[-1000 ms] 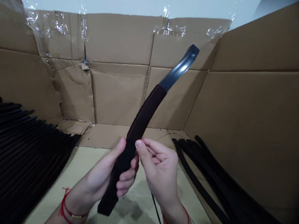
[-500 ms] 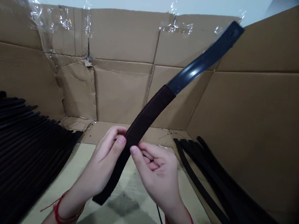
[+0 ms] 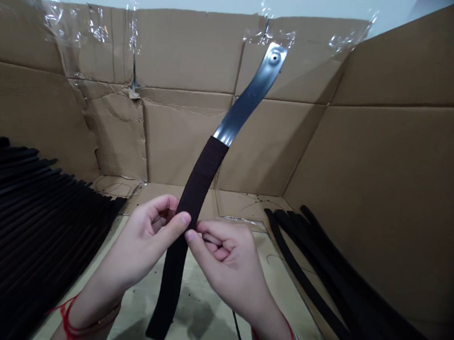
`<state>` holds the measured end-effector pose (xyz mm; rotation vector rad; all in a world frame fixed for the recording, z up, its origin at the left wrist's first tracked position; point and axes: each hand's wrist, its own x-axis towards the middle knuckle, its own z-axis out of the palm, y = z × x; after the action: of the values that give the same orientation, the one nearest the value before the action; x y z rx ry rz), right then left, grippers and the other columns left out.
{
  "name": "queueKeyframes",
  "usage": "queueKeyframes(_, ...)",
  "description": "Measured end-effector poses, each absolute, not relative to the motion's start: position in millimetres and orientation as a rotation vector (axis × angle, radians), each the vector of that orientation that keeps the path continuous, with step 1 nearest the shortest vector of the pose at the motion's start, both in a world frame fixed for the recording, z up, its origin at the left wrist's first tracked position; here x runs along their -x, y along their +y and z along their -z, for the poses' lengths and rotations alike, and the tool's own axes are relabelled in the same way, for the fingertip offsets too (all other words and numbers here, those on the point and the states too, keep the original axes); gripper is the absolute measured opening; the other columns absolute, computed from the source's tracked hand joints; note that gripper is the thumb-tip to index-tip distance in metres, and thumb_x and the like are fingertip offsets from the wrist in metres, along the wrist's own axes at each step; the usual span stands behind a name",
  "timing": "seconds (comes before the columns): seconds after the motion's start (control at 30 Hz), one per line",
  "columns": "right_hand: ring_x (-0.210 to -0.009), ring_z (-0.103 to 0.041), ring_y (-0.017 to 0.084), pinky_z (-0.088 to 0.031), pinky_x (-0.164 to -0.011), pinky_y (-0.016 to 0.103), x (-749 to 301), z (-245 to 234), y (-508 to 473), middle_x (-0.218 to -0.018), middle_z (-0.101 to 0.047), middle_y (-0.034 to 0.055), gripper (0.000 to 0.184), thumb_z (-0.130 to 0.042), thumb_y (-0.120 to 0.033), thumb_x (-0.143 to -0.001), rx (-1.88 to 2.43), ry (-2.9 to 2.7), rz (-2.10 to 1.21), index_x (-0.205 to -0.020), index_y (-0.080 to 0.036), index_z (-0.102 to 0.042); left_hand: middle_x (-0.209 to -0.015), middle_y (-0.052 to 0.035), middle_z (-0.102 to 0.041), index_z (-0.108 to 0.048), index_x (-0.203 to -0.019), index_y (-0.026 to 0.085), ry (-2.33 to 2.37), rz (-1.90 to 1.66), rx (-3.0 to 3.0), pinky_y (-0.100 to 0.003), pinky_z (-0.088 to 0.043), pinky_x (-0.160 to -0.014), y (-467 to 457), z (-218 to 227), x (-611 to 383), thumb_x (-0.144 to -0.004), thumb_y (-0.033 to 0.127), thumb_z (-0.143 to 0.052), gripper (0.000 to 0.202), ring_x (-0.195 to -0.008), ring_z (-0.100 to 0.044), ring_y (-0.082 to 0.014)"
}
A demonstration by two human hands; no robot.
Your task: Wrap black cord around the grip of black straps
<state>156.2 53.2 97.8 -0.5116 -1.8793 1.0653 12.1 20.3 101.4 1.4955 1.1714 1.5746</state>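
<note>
A long curved strip (image 3: 177, 271) is held up slantwise in front of me. Its upper end is bare shiny metal with a round hole, the middle is closely wound with dark brown cord (image 3: 203, 168), and the lower end looks black. My left hand (image 3: 146, 242) pinches the strip at the bottom of the winding, thumb on the front face, fingers behind. On the other edge my right hand (image 3: 227, 264) is closed, thumb tip against the strip; what its curled fingers grip is mostly hidden. A thin dark cord (image 3: 239, 331) hangs below that hand.
Many dark strips (image 3: 29, 228) lie stacked at the left. Several more curved black strips (image 3: 321, 277) lean along the right side. Taped cardboard walls (image 3: 186, 135) enclose the pale work board (image 3: 200, 304) at the back and sides.
The strip has swung more upright, its metal end moving left and its face turning toward me so the hole shows. Both hands have shifted slightly left and down with it.
</note>
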Motion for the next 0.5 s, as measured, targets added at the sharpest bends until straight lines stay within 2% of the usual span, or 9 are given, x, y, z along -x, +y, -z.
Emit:
queueKeyframes(0.1, -0.043, -0.020, 0.005, -0.013, -0.036, 0.019, -155.9, -98.9, 50.8, -0.051, -0.026, -0.0082, 0.029, -0.051, -0.022, -0.088, 0.512, -1.882, -1.087, -0.060, -0.018, -0.043, -0.074, 0.0014, -0.057, -0.055, -0.077, 0.016, 1.183, -1.555, -1.494, -0.015, -0.047, -0.065, 17.7, -102.8, -12.3, -0.088, 0.034, -0.061, 0.022, -0.070, -0.055, -0.0095)
queueKeyframes(0.3, -0.043, -0.018, 0.004, -0.010, -0.036, 0.019, -155.1, -94.8, 53.6, -0.051, -0.023, -0.0090, 0.031, -0.052, -0.020, -0.088, 0.542, -1.929, -0.976, -0.059, -0.018, -0.039, -0.085, -0.0005, -0.066, -0.062, -0.089, 0.016, 1.080, -1.501, -1.497, -0.015, -0.049, -0.076, 19.0, -106.0, -5.2, -0.088, 0.031, -0.064, 0.014, -0.082, -0.063, -0.0113)
queueKeyframes(0.5, -0.043, -0.018, 0.004, -0.011, -0.037, 0.019, -153.5, -89.3, 54.6, -0.050, -0.022, -0.0091, 0.032, -0.052, -0.023, -0.089, 0.576, -1.986, -0.945, -0.060, -0.017, -0.039, -0.081, 0.0007, -0.064, -0.061, -0.083, 0.017, 1.194, -1.546, -1.561, -0.014, -0.048, -0.070, 18.6, -102.7, -2.5, -0.090, 0.035, -0.061, 0.019, -0.077, -0.060, -0.0102)
